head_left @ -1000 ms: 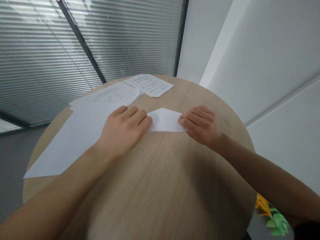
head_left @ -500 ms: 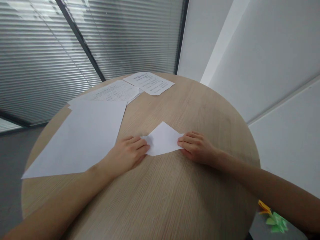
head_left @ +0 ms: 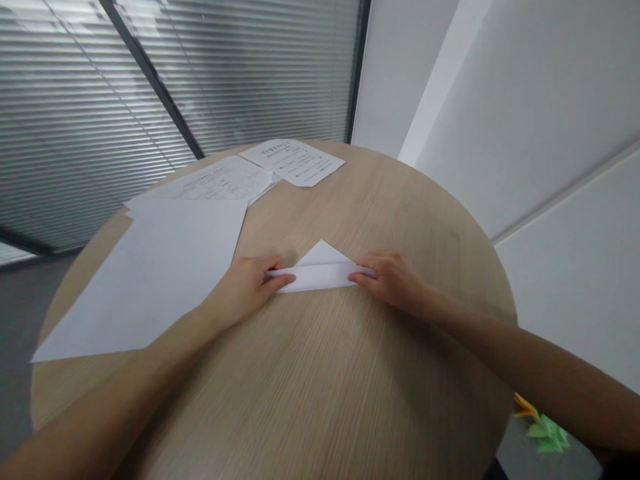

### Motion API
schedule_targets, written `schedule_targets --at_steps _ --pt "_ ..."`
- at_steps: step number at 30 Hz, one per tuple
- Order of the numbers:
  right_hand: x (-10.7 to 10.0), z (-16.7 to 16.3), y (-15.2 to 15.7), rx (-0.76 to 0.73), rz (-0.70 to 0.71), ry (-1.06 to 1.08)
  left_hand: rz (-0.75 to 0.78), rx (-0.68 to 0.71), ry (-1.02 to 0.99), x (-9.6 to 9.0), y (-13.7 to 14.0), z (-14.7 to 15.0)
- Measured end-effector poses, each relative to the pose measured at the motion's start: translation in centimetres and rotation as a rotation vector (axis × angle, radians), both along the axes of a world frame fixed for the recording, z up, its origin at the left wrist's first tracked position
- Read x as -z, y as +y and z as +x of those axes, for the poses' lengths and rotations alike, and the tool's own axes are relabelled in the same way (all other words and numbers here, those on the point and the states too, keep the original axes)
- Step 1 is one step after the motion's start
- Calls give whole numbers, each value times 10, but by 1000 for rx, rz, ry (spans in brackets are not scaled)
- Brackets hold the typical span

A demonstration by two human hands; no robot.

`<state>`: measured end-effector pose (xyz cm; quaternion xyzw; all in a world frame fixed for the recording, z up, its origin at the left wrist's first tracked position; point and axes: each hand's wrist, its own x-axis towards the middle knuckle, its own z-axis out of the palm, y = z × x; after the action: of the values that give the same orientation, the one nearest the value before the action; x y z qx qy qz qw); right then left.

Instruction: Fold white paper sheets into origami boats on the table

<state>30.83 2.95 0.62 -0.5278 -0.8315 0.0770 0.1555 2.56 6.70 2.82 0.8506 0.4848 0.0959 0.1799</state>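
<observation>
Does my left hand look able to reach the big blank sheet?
Likely yes: the blank sheet lies close beside the left hand, nothing visible between them, though that hand grips the folded paper and might need to release it.

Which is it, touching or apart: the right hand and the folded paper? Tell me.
Touching. The head view shows the right hand pinching the folded paper at its right end, with no gap between them.

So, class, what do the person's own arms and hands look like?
The left hand and right hand are bare: no glove or ring shows. The left forearm and right forearm show no sleeve, watch or marking. A black patch in the lower right corner may be a sleeve edge, but too little shows to tell.
</observation>
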Motion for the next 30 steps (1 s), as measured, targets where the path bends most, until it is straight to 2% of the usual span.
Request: schedule_targets --at_steps 4,10,12,14,17,19,21,24,30 --pt "-8 -2 4 38 -90 4 -42 -64 86 -2 0 6" --pt "-13 -4 11 52 -137 -45 4 -72 254 -2 0 14" --pt "-13 -5 13 51 -145 -70 42 -75 300 0 -2 15" --pt "-13 -6 15 47 -151 -87 151 -69 325 5 -5 15" --pt "-13 -7 16 43 -148 -100 480 78 303 12 -11 11" --pt "-12 -7 16 37 -135 -101 654 286 264 16 -13 8" --pt "-11 -7 16 35 -122 -99 724 485 231 18 -12 6" --pt "-9 -8 16 38 -116 -95 689 621 204 21 -9 7" --pt "-8 -8 13 37 -121 -78 371 600 167 25 -13 10"
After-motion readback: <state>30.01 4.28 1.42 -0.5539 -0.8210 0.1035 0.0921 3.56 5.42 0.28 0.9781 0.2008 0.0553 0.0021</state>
